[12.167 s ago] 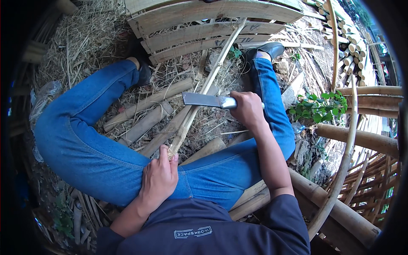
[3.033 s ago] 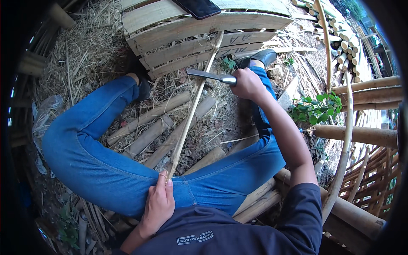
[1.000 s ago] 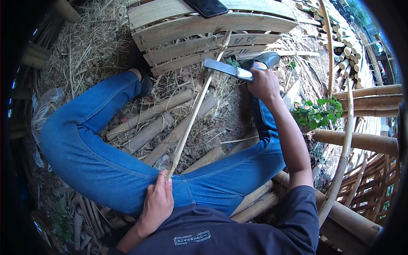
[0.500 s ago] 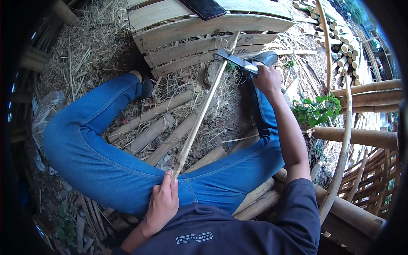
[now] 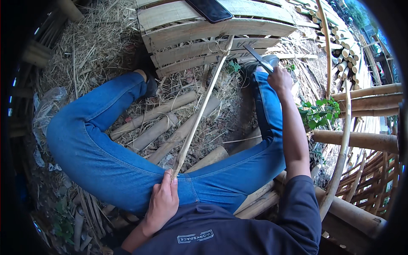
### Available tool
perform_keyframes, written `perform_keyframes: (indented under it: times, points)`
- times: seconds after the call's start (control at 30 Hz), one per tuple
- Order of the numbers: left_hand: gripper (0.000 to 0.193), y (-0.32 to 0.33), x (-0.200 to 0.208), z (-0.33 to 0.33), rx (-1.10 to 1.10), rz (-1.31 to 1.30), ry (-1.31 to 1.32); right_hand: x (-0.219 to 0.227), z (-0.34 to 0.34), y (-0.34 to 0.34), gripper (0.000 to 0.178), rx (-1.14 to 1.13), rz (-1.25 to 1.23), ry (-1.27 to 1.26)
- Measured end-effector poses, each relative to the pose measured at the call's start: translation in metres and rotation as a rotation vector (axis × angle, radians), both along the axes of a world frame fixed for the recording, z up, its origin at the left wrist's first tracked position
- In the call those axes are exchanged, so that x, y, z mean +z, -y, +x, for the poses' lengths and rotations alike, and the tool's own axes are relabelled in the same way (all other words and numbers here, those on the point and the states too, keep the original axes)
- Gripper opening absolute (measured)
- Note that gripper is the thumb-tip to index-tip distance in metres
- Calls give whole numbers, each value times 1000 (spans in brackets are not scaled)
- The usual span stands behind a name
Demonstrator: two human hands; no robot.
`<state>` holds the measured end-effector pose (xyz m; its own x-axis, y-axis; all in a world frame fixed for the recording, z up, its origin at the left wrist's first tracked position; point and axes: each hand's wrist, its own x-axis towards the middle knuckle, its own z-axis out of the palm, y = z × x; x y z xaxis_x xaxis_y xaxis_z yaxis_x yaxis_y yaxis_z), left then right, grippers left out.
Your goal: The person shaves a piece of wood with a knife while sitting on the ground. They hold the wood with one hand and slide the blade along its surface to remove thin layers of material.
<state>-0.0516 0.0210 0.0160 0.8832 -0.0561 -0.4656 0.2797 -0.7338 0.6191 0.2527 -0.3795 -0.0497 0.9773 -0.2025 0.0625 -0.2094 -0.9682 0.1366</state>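
My left hand [image 5: 163, 199] is closed around the near end of a long, thin bamboo strip [image 5: 201, 108], close against my lap. The strip slants away from me, and its far end rests on a slatted wooden crate [image 5: 216, 27]. Around that far end a thin curl of shaving clings. My right hand [image 5: 280, 80] grips the handle of a large knife [image 5: 258, 57] beside my right shoe. Its blade points up and left, apart from the strip.
A dark phone [image 5: 211, 10] lies on top of the crate. Between my legs are several bamboo poles [image 5: 155, 128] on straw. To the right stand a leafy green plant [image 5: 319, 112] and bamboo rails [image 5: 357, 139]. Cut bamboo poles [image 5: 346, 53] are stacked at the far right.
My right hand has moved the knife to the right, off the strip it was against. The left hand keeps its hold at the lap. The view has shifted slightly.
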Motion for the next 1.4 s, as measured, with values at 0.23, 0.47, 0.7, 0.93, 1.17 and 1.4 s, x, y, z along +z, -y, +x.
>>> perform_keyframes:
  times: [0.23,0.47,0.7,0.93,1.17,1.4]
  points:
    - [43,-3,1,5,14,-2,37,48,-49,-7,15,428,420,315]
    - [43,0,2,9,22,-23,4,27,-26,-58,21,517,259,36]
    - [43,-1,4,10,14,-28,-75,16,-17,35,23,138,-6,71]
    - [45,-6,2,10,8,-17,-58,27,-29,-54,15,532,246,18]
    - [46,-2,0,11,6,-34,-79,19,-3,37,22,48,-71,-64]
    - [42,-6,12,16,55,-72,-210,44,-31,-45,22,451,283,31]
